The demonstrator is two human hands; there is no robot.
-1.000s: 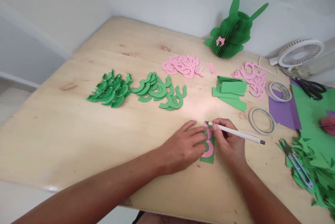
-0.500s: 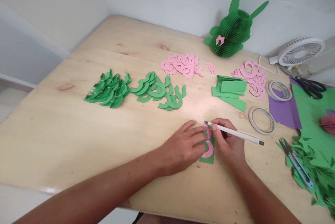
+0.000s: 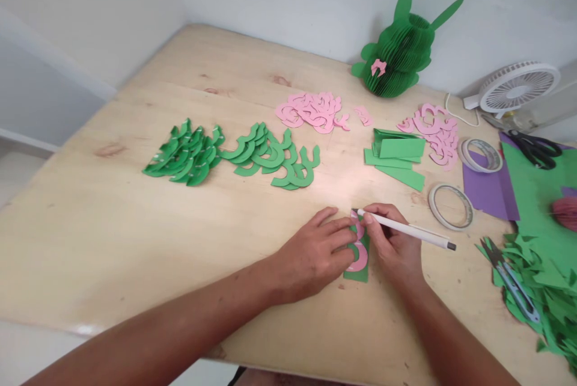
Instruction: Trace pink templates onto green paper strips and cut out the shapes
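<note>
My right hand point(image 3: 393, 242) is closed around a white pen point(image 3: 410, 230), whose dark tip touches the upper end of a pink paper cutout point(image 3: 359, 258). That curved cutout lies on a green paper strip point(image 3: 356, 276) on the table. With fingers stretched out, my left hand point(image 3: 318, 254) presses the cutout and strip down from the left, covering part of both. Beyond my hands sit green curved cutouts point(image 3: 302, 178) and a stack of green strips point(image 3: 402, 150).
Taped green pieces point(image 3: 189, 154) lie at left. Pink cutouts point(image 3: 311, 110) and a green honeycomb paper figure point(image 3: 396, 58) stand at the back. Tape rolls point(image 3: 451, 208), black scissors point(image 3: 534, 148), thread snips point(image 3: 514, 284), green scraps point(image 3: 541, 314) and a white fan point(image 3: 518, 91) occupy the right.
The view has shifted very slightly. Both hands, the pen and the pink cutout keep nearly the same positions.
</note>
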